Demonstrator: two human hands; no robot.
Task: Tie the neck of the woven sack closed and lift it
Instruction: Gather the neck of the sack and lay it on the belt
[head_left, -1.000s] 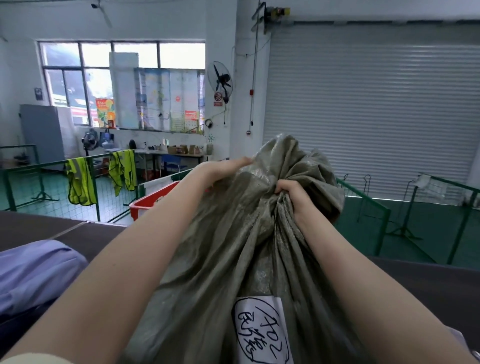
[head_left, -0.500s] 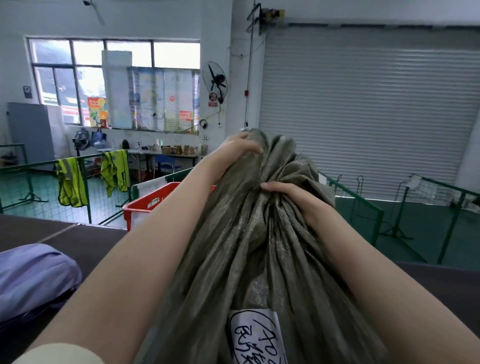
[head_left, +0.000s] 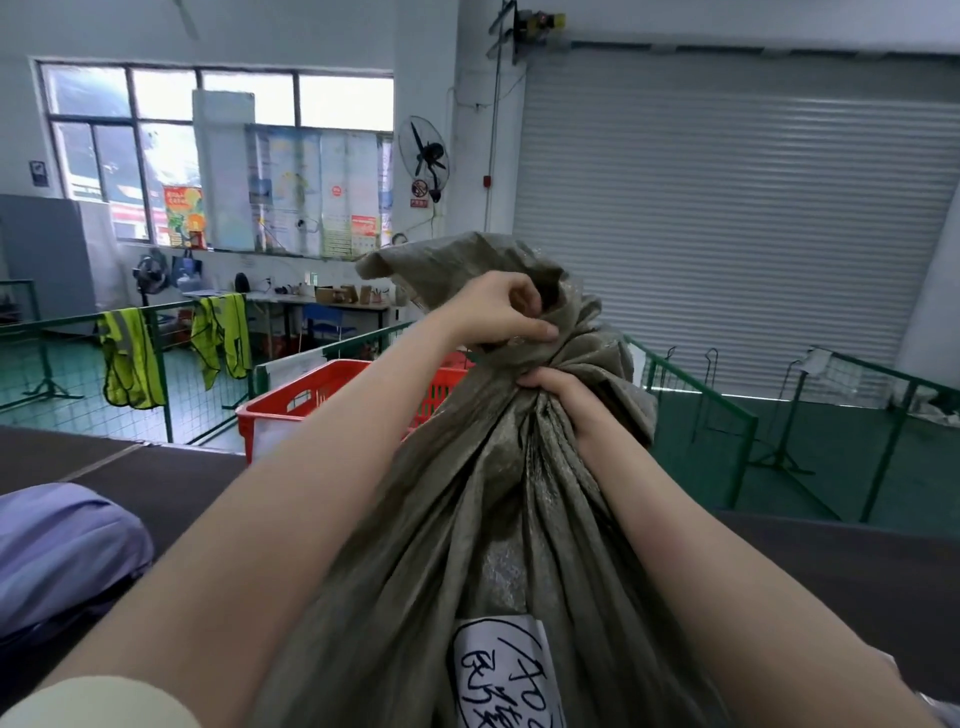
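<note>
A grey-green woven sack stands upright right in front of me, its cloth bunched into a neck near the frame's middle. A white label with black handwriting sits low on its front. My right hand is clenched around the gathered neck from the right. Just above it, my left hand pinches the loose top flap, fingers curled into the fabric. The flap's end sticks up and to the left. No cord or string shows.
The sack rests on a dark surface. A purple bundle lies at the left. Behind stand a red plastic crate, green mesh fencing with yellow vests, and a shut roller door.
My left hand went from lying flat on the sack's top to curling over and gripping the flap above my right hand. The flap now stands up to the left. The right hand kept its hold.
</note>
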